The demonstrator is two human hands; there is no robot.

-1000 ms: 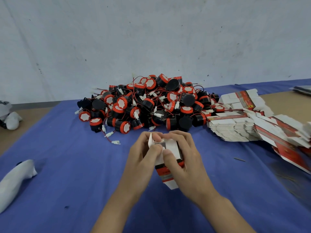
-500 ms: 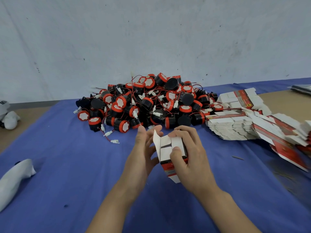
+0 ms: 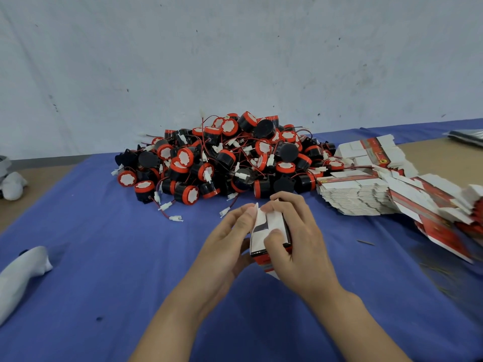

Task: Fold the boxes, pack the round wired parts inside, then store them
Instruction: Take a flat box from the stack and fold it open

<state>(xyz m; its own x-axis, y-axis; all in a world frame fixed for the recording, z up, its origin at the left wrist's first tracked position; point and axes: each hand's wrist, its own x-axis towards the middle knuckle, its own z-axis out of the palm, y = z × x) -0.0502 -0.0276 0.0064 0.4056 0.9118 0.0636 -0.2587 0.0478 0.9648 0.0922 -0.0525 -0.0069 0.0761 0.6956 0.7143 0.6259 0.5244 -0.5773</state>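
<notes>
Box [image 3: 257,244] pinched between left hand [image 3: 224,244] and right hand [image 3: 303,249] fingers [image 3: 287,205]

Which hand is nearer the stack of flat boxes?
Right. The right hand, gripping a box, lies just left of the stack of flat boxes; the left hand is farther left.

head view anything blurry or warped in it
Head view: the wide lens bows the far edge of the blue cloth; flat boxes at the right edge are smeared, the pile of round parts is sharp; soft even light, no glare.
</notes>
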